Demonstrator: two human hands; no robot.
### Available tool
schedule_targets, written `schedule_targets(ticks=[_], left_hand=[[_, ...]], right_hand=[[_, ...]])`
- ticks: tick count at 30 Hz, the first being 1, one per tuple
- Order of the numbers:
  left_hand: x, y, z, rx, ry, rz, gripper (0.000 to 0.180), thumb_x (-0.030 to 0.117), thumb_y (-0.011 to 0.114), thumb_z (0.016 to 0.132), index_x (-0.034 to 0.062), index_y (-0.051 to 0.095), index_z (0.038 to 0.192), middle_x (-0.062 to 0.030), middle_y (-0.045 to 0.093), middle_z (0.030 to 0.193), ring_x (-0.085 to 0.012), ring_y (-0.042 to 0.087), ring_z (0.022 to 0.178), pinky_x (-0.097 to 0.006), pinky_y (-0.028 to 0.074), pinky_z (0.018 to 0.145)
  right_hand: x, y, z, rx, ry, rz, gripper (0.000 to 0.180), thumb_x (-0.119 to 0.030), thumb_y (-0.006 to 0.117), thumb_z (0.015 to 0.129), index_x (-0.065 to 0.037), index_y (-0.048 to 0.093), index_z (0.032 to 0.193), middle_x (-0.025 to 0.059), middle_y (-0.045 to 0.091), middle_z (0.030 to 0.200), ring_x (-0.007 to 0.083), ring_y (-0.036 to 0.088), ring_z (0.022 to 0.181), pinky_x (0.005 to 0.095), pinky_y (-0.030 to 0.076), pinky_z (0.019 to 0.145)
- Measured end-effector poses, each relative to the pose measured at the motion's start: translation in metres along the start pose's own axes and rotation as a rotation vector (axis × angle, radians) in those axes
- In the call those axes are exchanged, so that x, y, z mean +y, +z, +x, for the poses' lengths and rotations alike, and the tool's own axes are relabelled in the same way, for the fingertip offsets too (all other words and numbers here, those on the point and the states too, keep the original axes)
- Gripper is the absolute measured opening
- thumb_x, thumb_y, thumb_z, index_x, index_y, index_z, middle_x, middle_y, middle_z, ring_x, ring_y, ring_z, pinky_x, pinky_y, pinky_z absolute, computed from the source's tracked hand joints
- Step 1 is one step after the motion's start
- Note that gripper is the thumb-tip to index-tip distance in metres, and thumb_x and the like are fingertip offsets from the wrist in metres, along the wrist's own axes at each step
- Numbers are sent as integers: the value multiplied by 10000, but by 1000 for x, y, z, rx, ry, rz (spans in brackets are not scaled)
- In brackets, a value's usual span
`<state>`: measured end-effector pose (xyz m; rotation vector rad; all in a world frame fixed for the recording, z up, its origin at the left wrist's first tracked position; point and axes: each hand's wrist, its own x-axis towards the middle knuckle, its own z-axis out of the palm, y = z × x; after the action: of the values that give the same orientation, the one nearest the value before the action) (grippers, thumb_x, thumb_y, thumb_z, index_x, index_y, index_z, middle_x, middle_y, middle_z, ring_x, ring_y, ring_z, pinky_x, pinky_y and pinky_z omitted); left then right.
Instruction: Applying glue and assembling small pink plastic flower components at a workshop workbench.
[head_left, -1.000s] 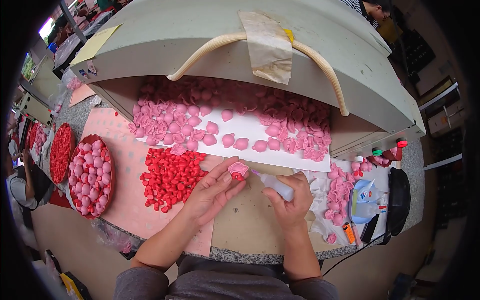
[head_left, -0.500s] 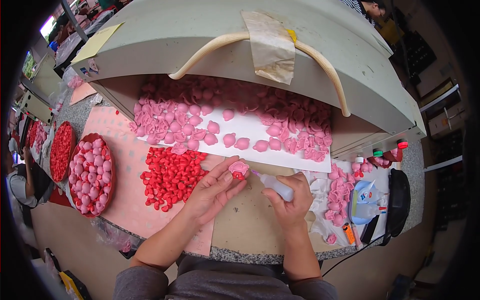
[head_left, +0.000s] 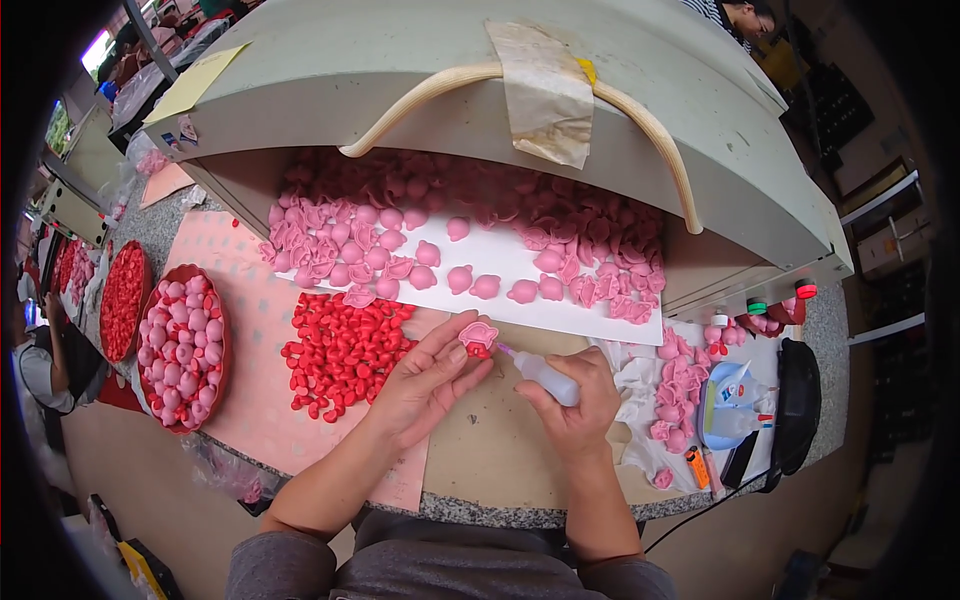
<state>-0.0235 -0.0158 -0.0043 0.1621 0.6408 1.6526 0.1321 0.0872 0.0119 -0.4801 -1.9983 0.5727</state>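
Pink-and-red piece [head_left: 479,336] in left hand [head_left: 430,375], squeeze bottle [head_left: 546,378] in right hand [head_left: 588,400], room over tan mat [head_left: 510,445] to granite edge [head_left: 500,513]

Piece [head_left: 479,334], in the left hand's [head_left: 428,376] grip: pink ruffle, red at its lower side.
Bottle [head_left: 548,379], in the right hand's [head_left: 585,402] grip: cloudy white, purple at the tip, as I see it.
Heap [head_left: 345,355], left of the grip: solid bright red.
Sheet [head_left: 262,395], under that heap: pale pink with faint greyish spots.
Bowl [head_left: 227,345], farther left: red, its load mixed pink and red.
Paper [head_left: 500,255], beyond the grip: plain white, scattered with pink.
Handle [head_left: 425,95], farther beyond: cream, under brownish tape [head_left: 545,100].
Basket [head_left: 706,412], right of the grip: light blue.
Table edge [head_left: 500,516], on the near side: speckled grey.
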Motion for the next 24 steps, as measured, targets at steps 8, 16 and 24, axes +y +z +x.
schedule_targets(ticks=[8,16,24], left_hand=[[0,0,1,4,16,1,462,60,465,920,45,318,1358,-99,499,1234,-194,533,1107,-343,398,1015],[0,-2,1,9,2,-8,451,72,470,921,51,337,1352,-98,504,1234,-196,545,1088,-345,402,1011],[1,1,1,25,-29,6,434,111,474,927,59,361,1342,-105,504,1241,-210,519,1119,-358,392,1014]], right_hand=[[-3,0,2,-25,-17,17,457,-212,835,579,-15,567,894,99,559,734,239,510,592,313,411,489],[-4,-2,4,-18,31,0,415,-202,832,586,-10,576,850,100,558,743,238,524,599,313,421,500],[-1,-4,1,-14,123,106,350,-257,754,730,-4,550,861,81,566,744,160,501,616,265,401,551]])
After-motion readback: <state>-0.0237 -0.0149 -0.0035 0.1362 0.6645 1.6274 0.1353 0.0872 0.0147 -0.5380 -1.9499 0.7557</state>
